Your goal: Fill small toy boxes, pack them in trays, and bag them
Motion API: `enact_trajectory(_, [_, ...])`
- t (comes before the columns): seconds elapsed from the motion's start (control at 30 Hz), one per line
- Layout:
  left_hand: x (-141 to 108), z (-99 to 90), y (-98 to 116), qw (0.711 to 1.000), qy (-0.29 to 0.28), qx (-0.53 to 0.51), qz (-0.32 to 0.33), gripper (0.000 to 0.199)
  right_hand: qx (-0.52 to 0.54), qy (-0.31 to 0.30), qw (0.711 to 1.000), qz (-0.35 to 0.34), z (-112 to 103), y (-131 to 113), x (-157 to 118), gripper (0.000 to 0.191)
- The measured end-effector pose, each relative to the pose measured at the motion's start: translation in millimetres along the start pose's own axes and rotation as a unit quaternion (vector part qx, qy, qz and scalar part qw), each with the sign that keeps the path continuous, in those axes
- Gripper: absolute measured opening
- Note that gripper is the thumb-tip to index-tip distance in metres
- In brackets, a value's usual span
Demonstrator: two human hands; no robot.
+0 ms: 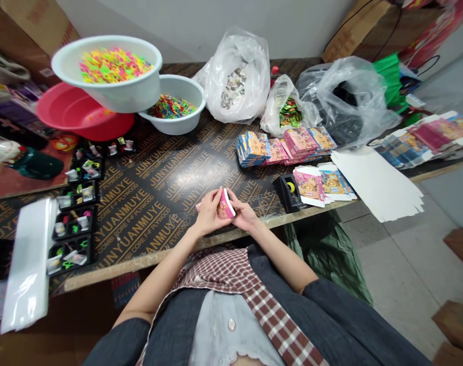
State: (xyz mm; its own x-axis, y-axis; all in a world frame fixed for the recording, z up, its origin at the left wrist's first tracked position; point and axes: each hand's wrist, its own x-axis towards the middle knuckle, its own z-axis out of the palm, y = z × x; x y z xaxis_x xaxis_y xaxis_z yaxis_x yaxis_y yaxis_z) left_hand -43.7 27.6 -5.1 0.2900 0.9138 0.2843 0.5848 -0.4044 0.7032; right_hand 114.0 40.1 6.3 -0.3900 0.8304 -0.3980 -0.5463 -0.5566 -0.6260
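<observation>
Gripping a pink printed carton between both hands, its long axis running left to right, the left hand wraps the left end, a pink corner showing past the fingers, while the right hand pinches the right end, just above the near edge of the table; flat carton blanks lie farther right.

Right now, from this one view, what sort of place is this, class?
Probably a small packing workshop: stacks of printed cartons, a white basin of bright small pieces, and black compartment trays on a plywood bench.
</observation>
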Motion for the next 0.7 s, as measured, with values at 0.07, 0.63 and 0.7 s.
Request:
enact_trajectory(0.07, [-1,-2.6,1,0.997,-0.013,-0.076,0.007,0.104,-0.011,-0.017,1.000,0.005,5,-2,-4,0.061])
enact_trajectory(0.63, [-12,-9.6,17,0.707,0.131,-0.592,-0.363,0.028,-0.205,0.123,0.962,-0.134,16,-5,-5,0.028])
enact_trajectory(0.7, [-9,-10.4,18,0.704,0.124,-0.589,-0.377,0.027,-0.218,0.149,0.956,-0.128,15,0,-3,0.025])
